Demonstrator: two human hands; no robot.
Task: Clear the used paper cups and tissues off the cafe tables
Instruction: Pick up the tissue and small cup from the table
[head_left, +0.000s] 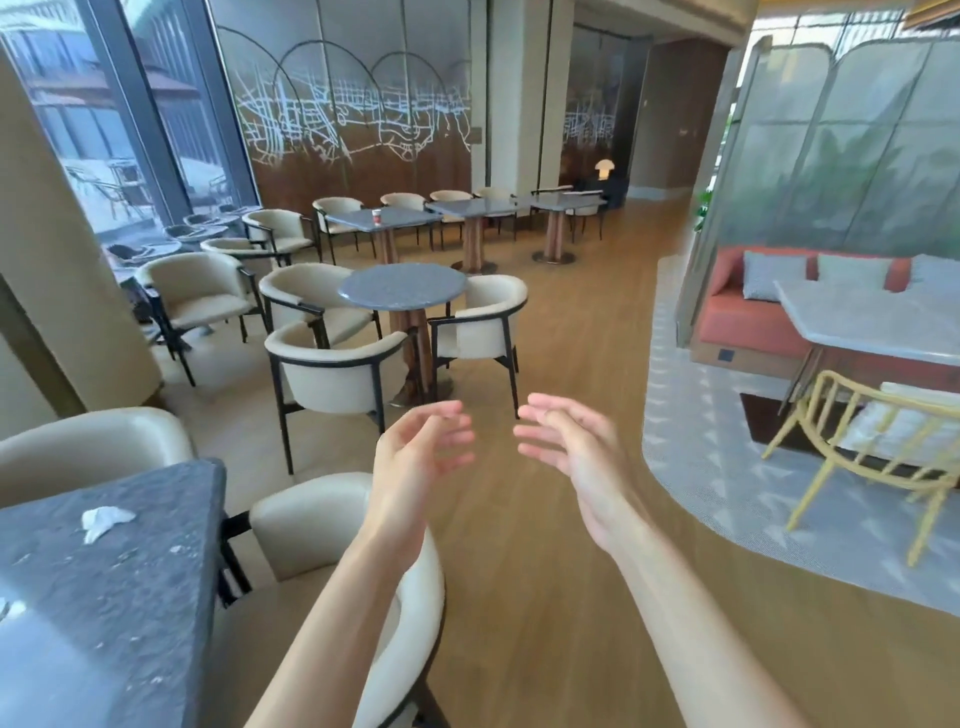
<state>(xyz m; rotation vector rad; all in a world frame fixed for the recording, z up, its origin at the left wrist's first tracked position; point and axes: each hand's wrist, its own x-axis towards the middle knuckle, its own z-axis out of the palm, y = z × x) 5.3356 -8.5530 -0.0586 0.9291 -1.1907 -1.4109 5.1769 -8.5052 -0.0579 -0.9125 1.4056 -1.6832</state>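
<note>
A crumpled white tissue (104, 521) lies on the dark grey table (135, 597) at my lower left. Another scrap of white (10, 609) shows at that table's left edge. Far back, a red and white paper cup (376, 217) stands on a grey square table (400, 222). My left hand (421, 457) and my right hand (566, 452) are raised in front of me over the wooden floor, palms facing each other, fingers relaxed and holding nothing. Both hands are well to the right of the tissue.
Cream armchairs (332, 374) ring a round grey table (402, 287) straight ahead. One cream chair (311, 525) stands under my left forearm. A wooden aisle runs ahead. To the right are a patterned rug, a yellow chair (872, 447), a white table (872, 322) and an orange sofa.
</note>
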